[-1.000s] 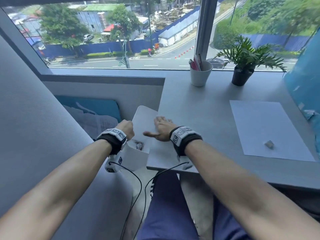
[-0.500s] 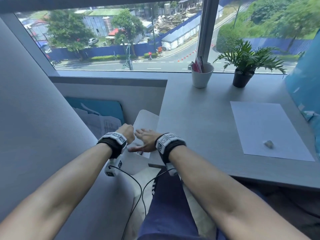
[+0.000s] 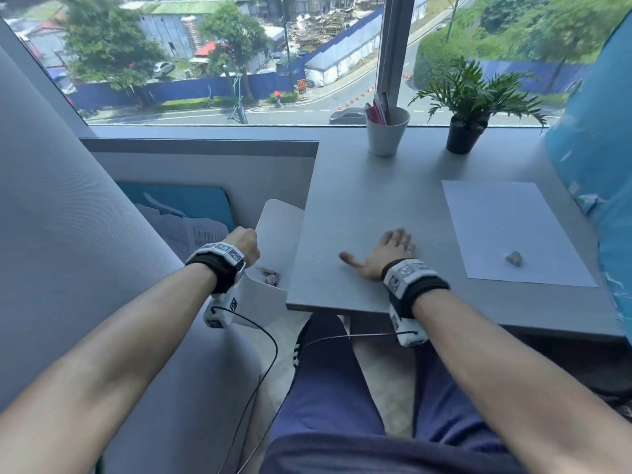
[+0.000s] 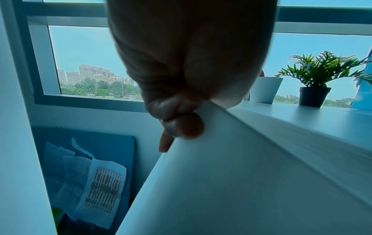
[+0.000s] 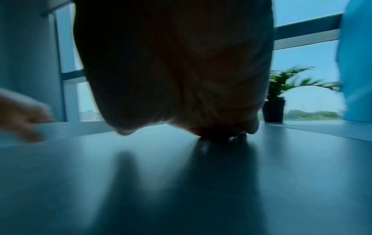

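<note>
The right hand (image 3: pixel 386 254) has slid back onto the tabletop (image 3: pixel 376 186), grip flat and wide; the left hand (image 3: pixel 241 246) pinches the sheet (image 3: pixel 278 224) (scraps (image 3: pixel 270 278) inside) beside the edge. Best to keep it snug there.

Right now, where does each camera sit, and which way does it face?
Head: worn high, looking forward and down over the desk; left hand, right hand, lap.
Left wrist: below the left hand, facing the window along the white sheet it pinches; curled fingers.
Right wrist: low over the desk, facing the window; palm.
Shared: all see the potted plant.
</note>
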Demonstrator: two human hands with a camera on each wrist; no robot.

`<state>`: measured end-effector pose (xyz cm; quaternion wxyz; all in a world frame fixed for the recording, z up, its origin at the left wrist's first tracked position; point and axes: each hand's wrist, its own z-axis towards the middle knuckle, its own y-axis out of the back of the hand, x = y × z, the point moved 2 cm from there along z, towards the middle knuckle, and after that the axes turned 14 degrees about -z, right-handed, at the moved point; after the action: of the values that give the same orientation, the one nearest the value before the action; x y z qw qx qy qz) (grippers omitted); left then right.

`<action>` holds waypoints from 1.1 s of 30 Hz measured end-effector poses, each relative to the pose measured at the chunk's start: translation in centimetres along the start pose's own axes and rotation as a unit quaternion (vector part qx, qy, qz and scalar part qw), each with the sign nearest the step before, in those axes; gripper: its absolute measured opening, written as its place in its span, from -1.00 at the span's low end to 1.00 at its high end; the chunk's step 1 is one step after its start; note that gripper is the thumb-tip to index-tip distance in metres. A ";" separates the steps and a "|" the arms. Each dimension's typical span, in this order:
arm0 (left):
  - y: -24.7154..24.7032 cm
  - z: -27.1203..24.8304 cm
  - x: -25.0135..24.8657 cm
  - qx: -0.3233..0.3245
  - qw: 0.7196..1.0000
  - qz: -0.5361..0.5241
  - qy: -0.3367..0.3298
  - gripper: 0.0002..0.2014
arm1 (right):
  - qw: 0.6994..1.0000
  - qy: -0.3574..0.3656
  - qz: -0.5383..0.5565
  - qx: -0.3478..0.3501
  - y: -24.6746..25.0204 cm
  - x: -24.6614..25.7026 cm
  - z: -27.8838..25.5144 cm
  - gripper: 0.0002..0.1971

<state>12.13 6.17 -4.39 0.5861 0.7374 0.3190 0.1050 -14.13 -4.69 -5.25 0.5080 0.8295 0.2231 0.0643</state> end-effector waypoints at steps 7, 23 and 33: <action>-0.4 0.1 0.0 0.007 1.000 -0.017 0.022 -0.74 | 0.918 0.387 -0.047 -0.071 -1.0 15.2 -5.5 0.14; -0.7 3.5 1.5 0.025 0.999 -0.007 0.030 -0.79 | 0.999 0.034 -0.010 -0.032 4.4 0.2 9.3 0.23; 1.1 4.2 1.0 0.017 1.000 0.012 0.003 -0.76 | 0.933 0.338 -0.084 -0.094 5.0 18.6 2.3 0.07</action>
<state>15.55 3.29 -4.83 0.5711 0.7508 0.3134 0.1092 4.76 -0.37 -4.25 0.4819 0.6854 0.4430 0.3189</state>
